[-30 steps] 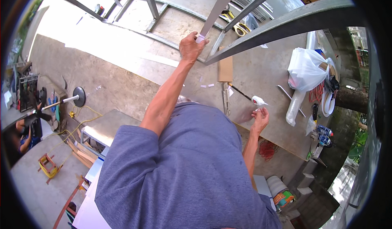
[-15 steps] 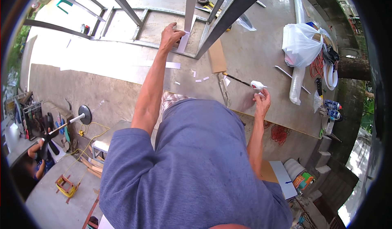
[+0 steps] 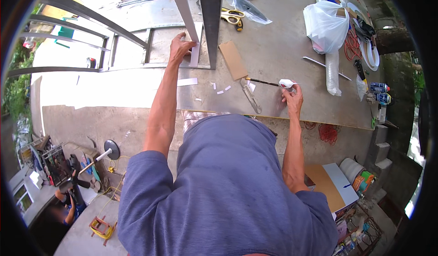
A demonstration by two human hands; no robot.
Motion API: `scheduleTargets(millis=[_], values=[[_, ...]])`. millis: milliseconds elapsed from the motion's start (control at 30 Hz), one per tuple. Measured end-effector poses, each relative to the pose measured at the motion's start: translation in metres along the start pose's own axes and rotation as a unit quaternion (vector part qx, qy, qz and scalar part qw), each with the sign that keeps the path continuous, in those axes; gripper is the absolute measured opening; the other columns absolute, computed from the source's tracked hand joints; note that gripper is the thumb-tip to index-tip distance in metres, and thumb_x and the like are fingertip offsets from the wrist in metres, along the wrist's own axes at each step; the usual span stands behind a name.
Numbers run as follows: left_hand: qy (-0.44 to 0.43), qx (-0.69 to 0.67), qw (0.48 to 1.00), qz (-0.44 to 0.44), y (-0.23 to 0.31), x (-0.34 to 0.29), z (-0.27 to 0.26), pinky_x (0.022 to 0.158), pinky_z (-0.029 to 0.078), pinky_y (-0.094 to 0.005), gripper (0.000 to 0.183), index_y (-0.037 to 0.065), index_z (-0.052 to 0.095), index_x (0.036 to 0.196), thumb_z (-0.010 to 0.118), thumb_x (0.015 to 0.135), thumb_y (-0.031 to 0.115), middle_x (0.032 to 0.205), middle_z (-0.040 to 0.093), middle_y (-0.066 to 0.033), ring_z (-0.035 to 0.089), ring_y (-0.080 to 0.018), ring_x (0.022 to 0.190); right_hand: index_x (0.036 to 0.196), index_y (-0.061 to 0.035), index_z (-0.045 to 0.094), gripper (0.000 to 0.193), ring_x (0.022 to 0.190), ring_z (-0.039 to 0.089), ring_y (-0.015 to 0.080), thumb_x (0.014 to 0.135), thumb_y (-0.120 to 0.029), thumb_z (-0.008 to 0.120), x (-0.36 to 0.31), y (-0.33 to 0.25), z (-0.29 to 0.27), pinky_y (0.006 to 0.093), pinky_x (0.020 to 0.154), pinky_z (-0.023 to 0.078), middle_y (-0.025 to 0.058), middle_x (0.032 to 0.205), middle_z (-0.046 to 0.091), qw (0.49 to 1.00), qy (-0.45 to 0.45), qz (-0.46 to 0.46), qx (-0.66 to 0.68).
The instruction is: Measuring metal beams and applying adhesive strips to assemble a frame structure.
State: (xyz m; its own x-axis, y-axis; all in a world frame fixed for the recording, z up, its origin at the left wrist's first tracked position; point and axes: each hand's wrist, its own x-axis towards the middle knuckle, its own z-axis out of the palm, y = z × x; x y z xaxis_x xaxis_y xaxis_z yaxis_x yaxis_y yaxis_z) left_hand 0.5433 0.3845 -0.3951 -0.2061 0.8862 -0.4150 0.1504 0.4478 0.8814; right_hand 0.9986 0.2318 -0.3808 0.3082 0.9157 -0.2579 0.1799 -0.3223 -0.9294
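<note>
Presently, the left hand [image 3: 180, 50] appears to pinch 1 pale bar [image 3: 183, 12] near its foot, at the metal frame [image 3: 211, 28]'s right end; the right hand [image 3: 293, 100], right of the frame, pinches 1 white bottle [image 3: 287, 83]. A slack grip could tip the bar; overpressure could spill the bottle. The surface [image 3: 283, 41] ends nearside of the frame; clearance lies right of it, past the cardboard [image 3: 232, 60].

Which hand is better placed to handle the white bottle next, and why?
Probably the right hand: its fingers are at the white bottle, while the left hand is farther off, at the upright pale strip.
</note>
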Motion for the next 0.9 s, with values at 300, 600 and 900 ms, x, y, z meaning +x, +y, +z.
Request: scheduleTargets(millis=[300,600,900], values=[[-0.099,-0.055,0.993,0.035,-0.001,-0.007,-0.013,0.065,0.056,-0.0286,0.082,-0.011,0.035,0.143,0.075,0.073,0.005,0.101,0.07,-0.0176,0.069,-0.0207,0.085,0.119,0.0022,0.056,0.034,0.061,0.058,0.0083,0.088,-0.007,0.068,0.002,-0.003,0.013,0.021,0.042,0.042,0.0062,0.086,0.064,0.999,0.037,0.017,-0.009],[-0.132,-0.091,0.987,-0.006,0.004,0.0,-0.018,0.064,0.057,-0.0297,0.075,-0.01,0.036,0.142,0.069,0.075,0.002,0.098,0.07,-0.0163,0.069,-0.0222,0.08,0.116,-0.0019,0.059,0.037,0.085,0.061,0.0184,0.087,-0.022,0.07,-0.086,-0.02,0.058,0.0311,0.07,0.051,0.0071,0.099,0.064,0.993,0.055,-0.096,-0.049],[-0.125,-0.063,0.99,0.03,-0.006,0.008,-0.007,0.061,0.056,-0.0289,0.076,-0.008,0.04,0.14,0.073,0.072,0.003,0.097,0.07,-0.0148,0.068,-0.0198,0.078,0.114,0.0001,0.058,0.033,0.086,0.061,0.0294,0.083,-0.01,0.065,-0.198,-0.053,0.173,0.0365,0.073,0.049,0.0154,0.097,0.06,0.977,0.038,-0.135,-0.158]])
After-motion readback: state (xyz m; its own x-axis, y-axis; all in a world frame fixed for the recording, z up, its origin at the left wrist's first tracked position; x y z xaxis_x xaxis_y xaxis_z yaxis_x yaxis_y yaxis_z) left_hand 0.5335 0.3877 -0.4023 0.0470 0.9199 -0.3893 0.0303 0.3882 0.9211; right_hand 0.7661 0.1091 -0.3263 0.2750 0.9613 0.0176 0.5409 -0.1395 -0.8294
